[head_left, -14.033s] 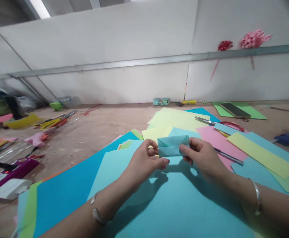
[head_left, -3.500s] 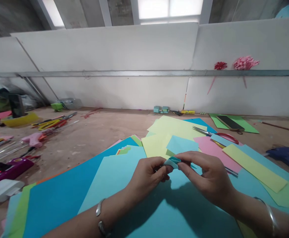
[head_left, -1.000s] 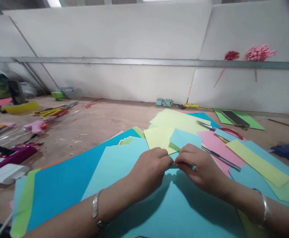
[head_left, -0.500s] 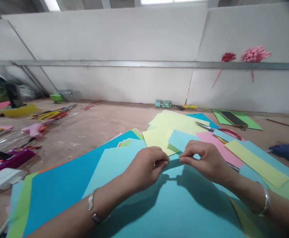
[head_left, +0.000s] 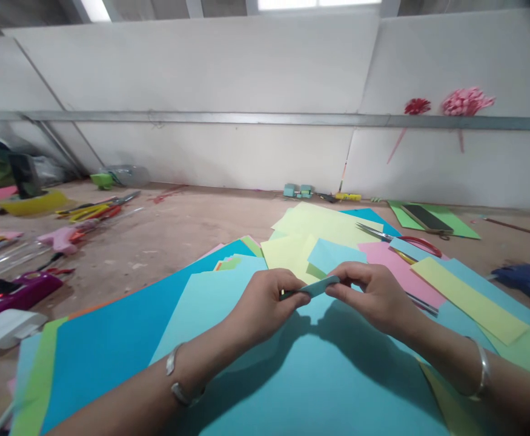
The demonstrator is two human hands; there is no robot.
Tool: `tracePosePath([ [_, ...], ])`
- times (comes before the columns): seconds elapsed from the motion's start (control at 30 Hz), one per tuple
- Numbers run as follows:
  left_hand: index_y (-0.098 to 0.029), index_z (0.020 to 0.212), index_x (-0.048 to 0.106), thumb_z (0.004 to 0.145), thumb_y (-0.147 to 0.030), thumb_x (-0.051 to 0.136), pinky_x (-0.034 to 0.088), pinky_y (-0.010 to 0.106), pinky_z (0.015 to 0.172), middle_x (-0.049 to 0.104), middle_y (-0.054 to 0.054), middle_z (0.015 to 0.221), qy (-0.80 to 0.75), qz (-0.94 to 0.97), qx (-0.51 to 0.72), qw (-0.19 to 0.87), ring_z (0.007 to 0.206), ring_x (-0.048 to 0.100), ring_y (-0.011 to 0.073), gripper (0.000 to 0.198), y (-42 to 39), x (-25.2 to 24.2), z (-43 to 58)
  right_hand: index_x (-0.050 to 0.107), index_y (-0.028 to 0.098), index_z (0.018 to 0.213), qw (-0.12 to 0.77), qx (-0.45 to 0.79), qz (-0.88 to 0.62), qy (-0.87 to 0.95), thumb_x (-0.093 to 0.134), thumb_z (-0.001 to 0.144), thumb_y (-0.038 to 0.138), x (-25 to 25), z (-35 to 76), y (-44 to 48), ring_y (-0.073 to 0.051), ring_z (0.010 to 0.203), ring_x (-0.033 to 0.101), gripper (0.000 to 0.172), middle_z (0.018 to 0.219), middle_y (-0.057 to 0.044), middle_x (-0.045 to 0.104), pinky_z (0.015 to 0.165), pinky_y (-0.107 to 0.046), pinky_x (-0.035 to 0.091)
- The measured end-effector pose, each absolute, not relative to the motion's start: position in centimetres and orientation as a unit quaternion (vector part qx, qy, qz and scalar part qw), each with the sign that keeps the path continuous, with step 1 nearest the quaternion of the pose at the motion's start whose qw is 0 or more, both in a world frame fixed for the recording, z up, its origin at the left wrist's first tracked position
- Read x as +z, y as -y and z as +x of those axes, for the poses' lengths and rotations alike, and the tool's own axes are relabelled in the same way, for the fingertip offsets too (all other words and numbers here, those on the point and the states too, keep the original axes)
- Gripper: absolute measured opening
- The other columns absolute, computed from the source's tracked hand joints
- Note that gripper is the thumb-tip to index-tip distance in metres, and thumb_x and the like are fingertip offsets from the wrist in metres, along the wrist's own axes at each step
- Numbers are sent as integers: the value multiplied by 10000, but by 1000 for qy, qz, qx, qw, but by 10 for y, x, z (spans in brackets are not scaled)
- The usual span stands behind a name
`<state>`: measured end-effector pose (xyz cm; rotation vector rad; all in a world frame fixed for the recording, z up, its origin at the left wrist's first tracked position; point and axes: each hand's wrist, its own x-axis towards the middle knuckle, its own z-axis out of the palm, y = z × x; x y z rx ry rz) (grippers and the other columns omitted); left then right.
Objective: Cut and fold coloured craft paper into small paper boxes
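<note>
1. The counter (head_left: 192, 224) spreads out before me.
2. A large light-blue sheet (head_left: 319, 387) lies beneath my wrists, well in from the counter's far edge.
3. A dark-blue sheet (head_left: 119, 333) sits partly under its left side.
4. My left grip (head_left: 269, 303) is closed, thumb and fingers pinching one end of the folded paper (head_left: 320, 286).
5. My right grip (head_left: 374, 297) pinches the other end at the fingertips.
6. The phone (head_left: 427, 218) rests near the counter's far edge.
7. The folded paper is raised above the light-blue sheet, tilted up toward my right.
</note>
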<state>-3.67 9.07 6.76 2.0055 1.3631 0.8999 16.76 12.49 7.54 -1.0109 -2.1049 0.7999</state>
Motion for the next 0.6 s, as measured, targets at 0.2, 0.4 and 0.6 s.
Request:
tracePosePath([
  [0.2,-161,697,723,856,-261,589,374,221,565,549,-5,634,-476,753,376,253,583,497,101,231,-87,67,-34,645,196,696,343,266,-370,822,643,825,265,72,165,-118,-126,601,551,146,666,11,645,566,-255,431],
  [0.4,-218,772,774,835,-241,626,401,218,585,583,-3,666,-476,716,455,231,621,530,106,162,-91,64,-37,629,200,916,458,153,-354,801,705,777,214,70,164,-111,-141,708,576,158,820,-6,668,636,-258,470],
  [0.6,-257,873,790,841,-252,641,457,215,619,674,19,761,-449,700,507,226,697,610,122,153,-92,60,-38,583,202,809,474,173,-376,777,657,824,208,69,162,-107,-121,620,527,76,733,10,611,581,-258,461],
])
